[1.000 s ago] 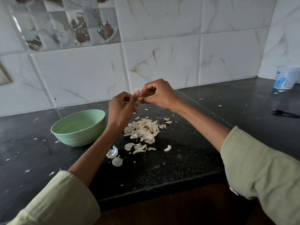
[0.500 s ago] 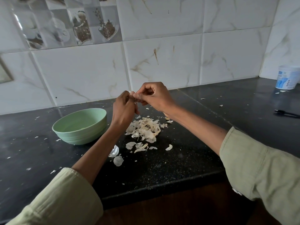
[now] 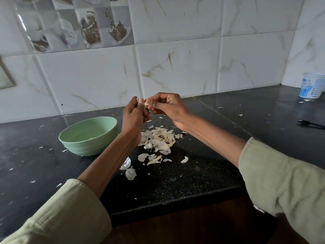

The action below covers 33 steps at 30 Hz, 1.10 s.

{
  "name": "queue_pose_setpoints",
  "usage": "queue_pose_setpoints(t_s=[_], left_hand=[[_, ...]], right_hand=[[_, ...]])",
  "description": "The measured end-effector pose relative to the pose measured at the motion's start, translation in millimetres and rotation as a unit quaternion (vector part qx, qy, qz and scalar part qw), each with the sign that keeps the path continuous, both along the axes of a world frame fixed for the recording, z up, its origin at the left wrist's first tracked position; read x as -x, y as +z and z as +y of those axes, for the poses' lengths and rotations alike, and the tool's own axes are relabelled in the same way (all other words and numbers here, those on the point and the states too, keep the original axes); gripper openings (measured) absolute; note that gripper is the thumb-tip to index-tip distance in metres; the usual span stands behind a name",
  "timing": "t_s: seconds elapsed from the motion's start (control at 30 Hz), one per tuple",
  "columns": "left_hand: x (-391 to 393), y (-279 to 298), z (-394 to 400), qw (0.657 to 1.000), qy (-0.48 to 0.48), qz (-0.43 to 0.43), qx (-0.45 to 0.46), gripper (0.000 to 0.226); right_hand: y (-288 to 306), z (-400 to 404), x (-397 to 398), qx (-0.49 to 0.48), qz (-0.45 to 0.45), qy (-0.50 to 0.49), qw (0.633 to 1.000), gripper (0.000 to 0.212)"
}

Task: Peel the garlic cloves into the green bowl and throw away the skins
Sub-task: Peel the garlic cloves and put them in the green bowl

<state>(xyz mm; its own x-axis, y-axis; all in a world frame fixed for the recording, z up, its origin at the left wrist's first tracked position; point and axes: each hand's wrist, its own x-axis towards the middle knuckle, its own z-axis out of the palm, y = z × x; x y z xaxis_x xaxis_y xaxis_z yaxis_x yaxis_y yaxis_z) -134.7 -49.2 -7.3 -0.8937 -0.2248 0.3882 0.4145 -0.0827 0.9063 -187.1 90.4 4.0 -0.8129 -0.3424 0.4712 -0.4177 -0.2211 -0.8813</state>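
We pinch a small pale garlic clove (image 3: 146, 103) between our left hand (image 3: 134, 117) and right hand (image 3: 168, 107), both grips clenched on it above the black speckled stone desk (image 3: 184, 176). Below lies a heap of papery white skins (image 3: 159, 139); the round green bowl (image 3: 88, 135) sits just left, toward the desk's back edge.

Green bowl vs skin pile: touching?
Apart. Head view shows bare black counter and the left forearm between the green bowl and the skin pile.
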Motion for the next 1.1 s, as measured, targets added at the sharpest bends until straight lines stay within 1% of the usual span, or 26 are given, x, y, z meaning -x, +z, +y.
queue_pose_setpoints(t_s=[0.07, 0.2, 0.3, 0.43, 0.5, 0.57, 0.63, 0.73, 0.8, 0.97, 1.1], left_hand=[[-1, 2, 2, 1.000, -0.001, 0.000, -0.012, 0.031], [-5, 4, 8, 1.000, 0.004, 0.002, -0.029, 0.030], [-4, 5, 8, 1.000, 0.008, 0.002, -0.022, 0.028], [-3, 4, 5, 0.996, 0.044, 0.012, 0.075, 0.024], [-6, 4, 7, 0.991, 0.061, 0.028, 0.118, 0.026], [-9, 5, 9, 0.988, 0.065, 0.040, 0.132, 0.032], [-8, 5, 7, 0.988, 0.062, 0.042, 0.138, 0.037], [-5, 2, 2, 0.983, 0.060, 0.047, 0.167, 0.033], [-3, 1, -1, 0.985, 0.049, 0.047, 0.156, 0.029], [-2, 4, -2, 0.998, -0.013, 0.037, 0.050, 0.026], [-2, 4, -1, 0.999, -0.025, 0.021, 0.017, 0.024]], right_hand=[[0, 0, 0, 0.010, -0.019, 0.013, 1.000, 0.015], [-1, -2, 3, 0.039, -0.067, 0.030, 0.997, 0.028], [-1, -1, 4, 0.039, -0.060, 0.024, 0.997, 0.025], [6, 3, 2, -0.001, -0.011, -0.026, 1.000, 0.021], [10, 6, 2, -0.010, -0.004, -0.039, 0.999, 0.018], [12, 9, 2, -0.017, -0.010, -0.032, 0.999, 0.017], [12, 10, 2, -0.030, -0.018, -0.021, 0.999, 0.021], [14, 12, 1, -0.034, -0.027, -0.011, 0.999, 0.025], [15, 12, -1, -0.028, -0.033, 0.000, 0.999, 0.026], [13, 10, -3, 0.004, -0.077, 0.059, 0.995, 0.010], [12, 9, -4, 0.031, -0.122, 0.083, 0.989, 0.006]])
